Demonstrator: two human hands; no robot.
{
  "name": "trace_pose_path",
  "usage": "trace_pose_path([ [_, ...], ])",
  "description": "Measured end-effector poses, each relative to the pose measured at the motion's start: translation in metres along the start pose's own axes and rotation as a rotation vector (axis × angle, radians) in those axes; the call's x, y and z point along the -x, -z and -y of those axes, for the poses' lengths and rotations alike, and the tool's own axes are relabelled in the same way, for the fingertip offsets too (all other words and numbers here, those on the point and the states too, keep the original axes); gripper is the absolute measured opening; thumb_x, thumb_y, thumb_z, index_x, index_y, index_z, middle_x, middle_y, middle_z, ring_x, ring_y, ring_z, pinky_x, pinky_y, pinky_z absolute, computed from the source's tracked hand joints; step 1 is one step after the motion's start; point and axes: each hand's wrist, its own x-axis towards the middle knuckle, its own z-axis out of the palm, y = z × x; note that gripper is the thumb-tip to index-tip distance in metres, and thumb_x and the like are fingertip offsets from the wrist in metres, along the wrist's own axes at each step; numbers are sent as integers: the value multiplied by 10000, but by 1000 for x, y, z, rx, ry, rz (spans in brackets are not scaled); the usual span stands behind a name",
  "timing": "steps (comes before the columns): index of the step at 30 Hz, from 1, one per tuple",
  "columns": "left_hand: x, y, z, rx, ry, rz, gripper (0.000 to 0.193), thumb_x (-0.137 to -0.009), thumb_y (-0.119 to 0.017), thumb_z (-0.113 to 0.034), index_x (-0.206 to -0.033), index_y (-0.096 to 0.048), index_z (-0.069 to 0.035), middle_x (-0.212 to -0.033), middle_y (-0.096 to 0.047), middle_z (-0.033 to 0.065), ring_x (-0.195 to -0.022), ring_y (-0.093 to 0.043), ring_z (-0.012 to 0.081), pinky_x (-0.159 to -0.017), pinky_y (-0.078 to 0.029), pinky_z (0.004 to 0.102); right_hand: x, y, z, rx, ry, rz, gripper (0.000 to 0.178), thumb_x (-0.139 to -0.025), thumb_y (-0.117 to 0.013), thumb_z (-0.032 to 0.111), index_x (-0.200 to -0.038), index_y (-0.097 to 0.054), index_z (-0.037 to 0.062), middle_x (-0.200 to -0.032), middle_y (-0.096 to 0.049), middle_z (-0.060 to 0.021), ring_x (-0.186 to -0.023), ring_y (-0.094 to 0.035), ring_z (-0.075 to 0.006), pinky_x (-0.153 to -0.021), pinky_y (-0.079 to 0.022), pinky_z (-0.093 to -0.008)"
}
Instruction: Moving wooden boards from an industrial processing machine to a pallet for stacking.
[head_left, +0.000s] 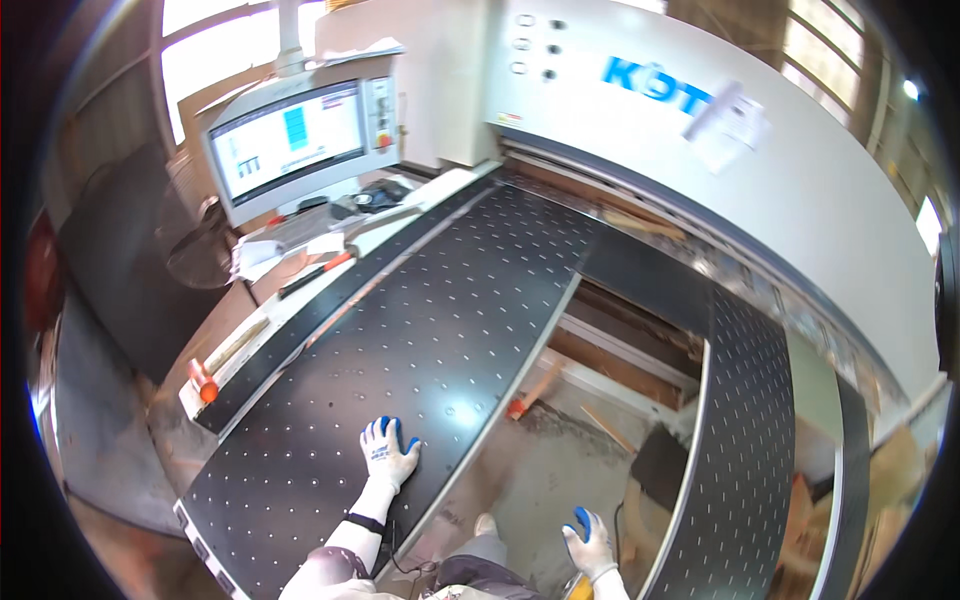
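My left hand (388,455), in a white glove with blue fingertips, rests on the black perforated machine table (400,330) with its fingers spread and nothing in them. A dark band circles that wrist. My right hand (590,545), gloved the same way, hangs over the gap beside the table. Its thumb and fingers are apart, and nothing shows between them. Something yellow (578,588) sits beside the right wrist, mostly cut off by the lower edge; I cannot make out what it is.
A large white machine housing (600,130) stands behind the table. A monitor (290,140) is at the far left, above papers. An orange-handled tool (325,268) and an orange cylinder (204,386) lie along the left ledge. Another perforated black table section (745,420) runs at right.
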Motion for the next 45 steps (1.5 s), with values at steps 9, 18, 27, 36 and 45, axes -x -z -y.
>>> trace_pose_path([
  [9, -100, -35, -14, -82, 326, 50, 709, -793, -652, -491, -1349, -483, -84, -1426, -393, 175, -1372, -286, 368, -1152, -162, 527, -357, -50, 203, 134, 532, 318, 640, -831, -685, 409, -1352, -500, 87, -1397, -442, -243, -1298, -423, -394, -1105, -338, -449],
  [18, -136, -45, 3, -198, 826, -214, 765, -719, -730, -453, -1303, -476, -28, -1399, -381, 225, -1353, -275, 414, -1146, -157, 539, -661, -225, 461, 93, 942, 131, 625, -795, -691, 341, -1336, -505, 90, -1374, -447, -224, -1295, -397, -406, -1085, -333, -493],
  [27, -180, -22, 87, -372, 1491, -432, 759, -821, -667, -449, -1395, -393, -35, -1475, -334, 209, -1404, -248, 365, -1161, -166, 498, -748, -326, 561, 275, 764, 107, 631, -825, -619, 321, -1416, -457, 173, -1484, -351, -194, -1349, -351, -384, -1123, -265, -492],
  [36, -218, -4, 134, -425, 1627, -317, 755, -856, -606, -495, -1429, -372, -63, -1490, -326, 195, -1406, -261, 354, -1160, -178, 503, -762, -341, 568, 264, 816, -10, 504, -829, -625, 262, -1315, -546, 156, -1396, -449, -168, -1262, -451, -340, -1074, -324, -476],
  [45, -216, 2, 137, -436, 1640, -300, 754, -864, -589, -507, -1434, -371, -64, -1492, -324, 193, -1409, -255, 347, -1157, -179, 504, -747, -346, 566, 217, 852, -47, 471, -821, -636, 320, -1254, -596, 140, -1264, -537, -158, -1174, -530, -341, -1000, -394, -469],
])
